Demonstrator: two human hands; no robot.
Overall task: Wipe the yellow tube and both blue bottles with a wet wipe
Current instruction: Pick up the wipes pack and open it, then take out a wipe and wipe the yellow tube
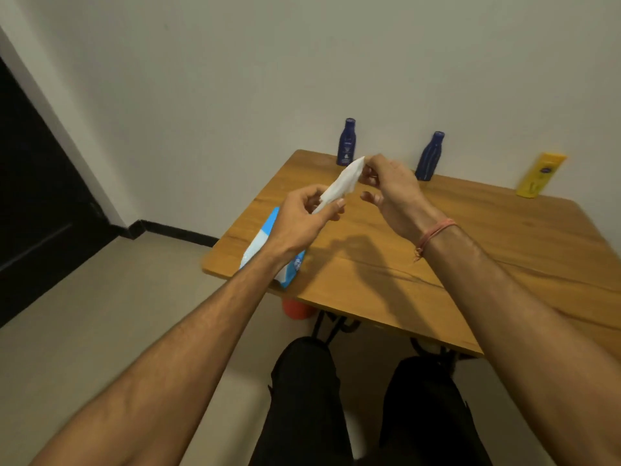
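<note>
Both hands, left hand (304, 218) and right hand (391, 185), pinch the wet wipe (339, 185).

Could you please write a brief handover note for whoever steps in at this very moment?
Left hand: pinches the lower end of the wet wipe.
Right hand: pinches the upper end; the wipe is stretched between both hands above the table.
Wipe pack: at the table's left edge, under the left forearm.
Left blue bottle, right blue bottle and yellow tube: standing along the far edge by the wall, none in hand.
Done: a wipe is out.
Left: wiping the tube and both bottles.
</note>
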